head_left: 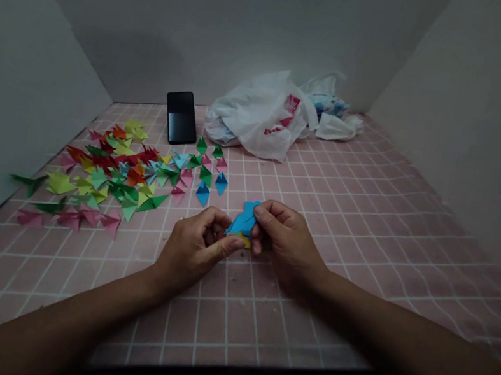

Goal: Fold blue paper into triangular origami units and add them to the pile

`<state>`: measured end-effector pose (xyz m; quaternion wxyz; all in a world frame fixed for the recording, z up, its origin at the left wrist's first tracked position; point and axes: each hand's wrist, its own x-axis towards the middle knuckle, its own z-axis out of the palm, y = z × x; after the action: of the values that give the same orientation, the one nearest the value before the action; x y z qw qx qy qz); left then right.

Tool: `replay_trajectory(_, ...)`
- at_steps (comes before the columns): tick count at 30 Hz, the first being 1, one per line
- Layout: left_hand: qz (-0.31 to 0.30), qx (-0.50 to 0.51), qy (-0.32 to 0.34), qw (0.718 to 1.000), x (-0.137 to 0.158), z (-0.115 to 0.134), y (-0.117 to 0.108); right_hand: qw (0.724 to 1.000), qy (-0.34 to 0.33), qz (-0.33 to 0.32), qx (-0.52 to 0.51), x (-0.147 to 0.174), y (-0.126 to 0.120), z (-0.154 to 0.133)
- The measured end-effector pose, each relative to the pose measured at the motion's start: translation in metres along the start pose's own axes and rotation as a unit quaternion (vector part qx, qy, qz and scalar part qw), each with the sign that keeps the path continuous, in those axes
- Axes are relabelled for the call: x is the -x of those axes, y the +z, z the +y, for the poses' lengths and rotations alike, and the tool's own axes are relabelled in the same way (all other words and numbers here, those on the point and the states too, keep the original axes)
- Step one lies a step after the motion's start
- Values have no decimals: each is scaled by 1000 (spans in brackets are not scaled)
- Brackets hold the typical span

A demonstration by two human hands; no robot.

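A small piece of folded blue paper (243, 220) is held between my two hands above the pink checked cloth. My left hand (197, 239) pinches its lower left corner, thumb on the near side. My right hand (287, 239) grips its right edge between thumb and fingers. Something yellow (245, 239) shows just beneath the blue paper; whether it is part of the same piece I cannot tell. Beyond my left hand lie two folded blue paper pieces (202, 193), close to small green and pink ones.
Many folded paper pieces (112, 173) in several colours are heaped at the left. A black phone (181, 118) lies behind them. A crumpled white plastic bag (264, 112) sits at the back. Pale walls (260, 21) enclose the cloth-covered surface (368, 234).
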<state>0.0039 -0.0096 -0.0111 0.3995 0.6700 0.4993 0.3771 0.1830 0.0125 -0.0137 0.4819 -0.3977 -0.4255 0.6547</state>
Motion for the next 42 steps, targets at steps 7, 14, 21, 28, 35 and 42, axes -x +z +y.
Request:
replay_trajectory(7,5,-45,19,999,3,0,0,1000,4,-8,12,1,2,2)
replay_trajectory(14,55,-5,39,998,0,3,-5,995,-74,-30,56,4,1,-4)
replay_trajectory(21,142,105,121,977,-4,4,-10,917,-321,-56,232,9,-5,-6)
replay_trajectory(28,116,173,147,967,-1,7,-11,853,-437,-81,273,4,-10,-11)
replay_trajectory(35,148,150,95,973,-3,10,-10,934,-283,-95,196,2,-7,-9)
replay_trajectory(42,117,154,58,979,-4,8,-8,989,-111,-90,37,-1,-3,-4)
